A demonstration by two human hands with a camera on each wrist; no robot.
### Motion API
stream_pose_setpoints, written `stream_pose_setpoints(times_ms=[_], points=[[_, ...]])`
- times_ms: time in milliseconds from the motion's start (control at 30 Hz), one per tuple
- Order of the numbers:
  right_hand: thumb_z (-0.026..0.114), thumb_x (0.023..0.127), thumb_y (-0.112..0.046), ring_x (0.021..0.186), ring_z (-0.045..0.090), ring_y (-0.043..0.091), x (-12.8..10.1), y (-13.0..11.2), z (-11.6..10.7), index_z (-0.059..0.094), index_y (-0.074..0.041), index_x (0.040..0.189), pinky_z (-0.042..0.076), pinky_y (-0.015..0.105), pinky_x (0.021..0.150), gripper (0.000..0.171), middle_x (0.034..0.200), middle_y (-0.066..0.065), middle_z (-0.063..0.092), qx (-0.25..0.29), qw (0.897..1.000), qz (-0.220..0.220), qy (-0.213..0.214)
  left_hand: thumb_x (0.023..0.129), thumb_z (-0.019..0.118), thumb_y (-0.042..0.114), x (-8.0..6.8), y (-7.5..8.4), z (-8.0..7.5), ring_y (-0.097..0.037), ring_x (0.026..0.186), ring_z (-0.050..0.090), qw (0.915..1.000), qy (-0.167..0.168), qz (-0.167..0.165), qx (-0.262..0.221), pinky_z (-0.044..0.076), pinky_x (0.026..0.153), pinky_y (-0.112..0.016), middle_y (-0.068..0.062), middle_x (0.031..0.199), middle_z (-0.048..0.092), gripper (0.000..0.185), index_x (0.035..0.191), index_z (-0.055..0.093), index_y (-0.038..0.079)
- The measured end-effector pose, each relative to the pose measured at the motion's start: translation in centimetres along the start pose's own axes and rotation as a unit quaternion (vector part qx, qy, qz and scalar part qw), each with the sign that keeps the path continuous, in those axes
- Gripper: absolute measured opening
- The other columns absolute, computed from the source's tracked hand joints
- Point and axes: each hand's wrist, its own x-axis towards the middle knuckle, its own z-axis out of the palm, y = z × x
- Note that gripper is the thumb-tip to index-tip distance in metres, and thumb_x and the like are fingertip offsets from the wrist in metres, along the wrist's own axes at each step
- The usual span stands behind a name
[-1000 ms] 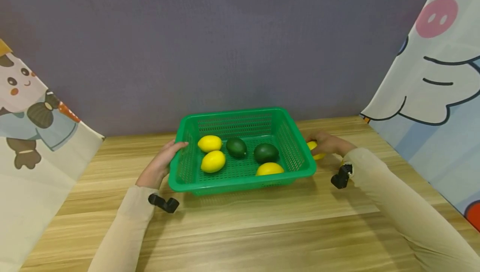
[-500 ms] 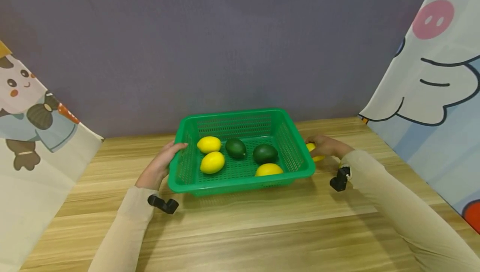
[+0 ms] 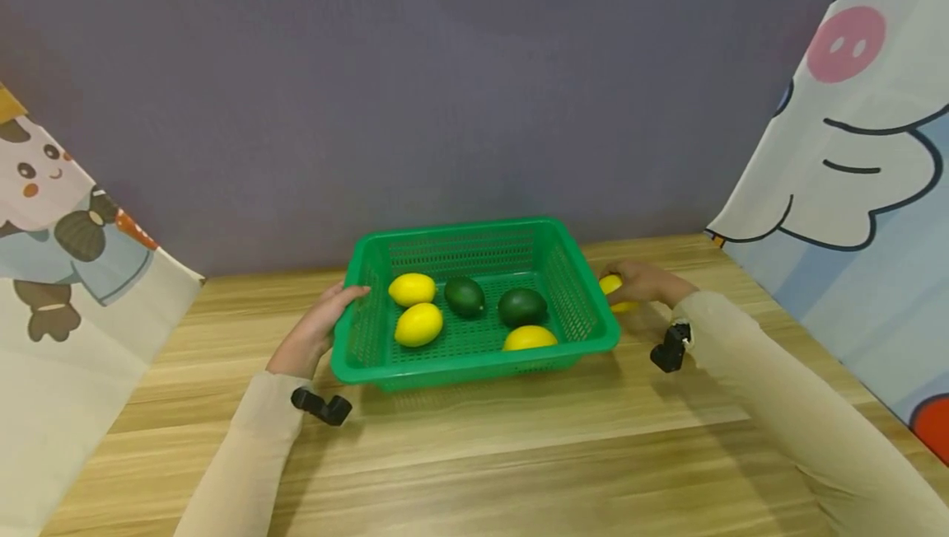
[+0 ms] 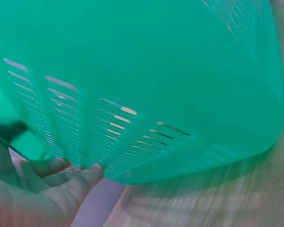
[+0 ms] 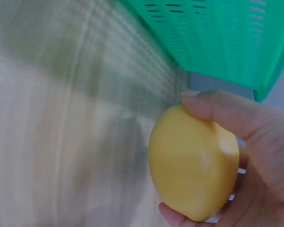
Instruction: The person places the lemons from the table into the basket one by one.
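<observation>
A green plastic basket (image 3: 474, 361) stands on the wooden table. It holds three yellow lemons (image 3: 418, 324) and two dark green fruits (image 3: 522, 306). My left hand (image 3: 343, 303) holds the basket's left rim, thumb on top. In the left wrist view my left hand (image 4: 61, 177) has its fingers under that rim, against the slotted basket wall (image 4: 156, 85). My right hand (image 3: 626, 283) grips another lemon (image 3: 611, 285) just outside the basket's right wall. The right wrist view shows this lemon (image 5: 194, 163) between thumb and fingers (image 5: 227, 111), clear of the table, below the basket's corner (image 5: 217, 38).
A purple-grey wall stands close behind the basket. Cartoon-printed cloths hang at the left (image 3: 67, 273) and right (image 3: 853, 150) sides of the table. The table's wooden top (image 3: 482, 455) stretches toward me in front of the basket.
The lemon in my right hand has edged slightly up and toward the basket's right wall. My left hand keeps its hold on the left rim.
</observation>
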Motion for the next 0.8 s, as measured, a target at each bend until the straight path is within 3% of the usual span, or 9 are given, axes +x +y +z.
stream_pose_setpoints(times_ms=[500, 800], points=[[0.07, 0.08, -0.021, 0.08, 0.052, 0.021, 0.0, -2.7, -3.7, 0.058, 0.007, 0.115, 0.044, 0.03, 0.067, 0.046, 0.097, 0.014, 0.06, -0.02, 0.999, -0.003, 0.042, 0.099, 0.043, 0.024, -0.1, -0.2, 0.0, -0.011, 0.077, 0.067, 1.0, -0.002, 0.002, -0.002, 0.057, 0.069, -0.028, -0.001, 0.092, 0.065, 0.057, 0.143, 0.021, -0.005], [0.068, 0.083, -0.021, 0.081, 0.05, 0.022, -0.4, -4.4, -6.3, 0.056, 0.004, 0.117, 0.043, 0.032, 0.069, 0.044, 0.099, 0.013, 0.058, -0.014, 0.999, 0.003, 0.038, 0.1, 0.042, 0.025, 0.0, -0.1, 0.0, -0.012, 0.078, 0.067, 1.0, -0.001, 0.002, 0.008, 0.057, 0.07, -0.028, -0.001, 0.093, 0.064, 0.058, 0.144, 0.019, -0.004]])
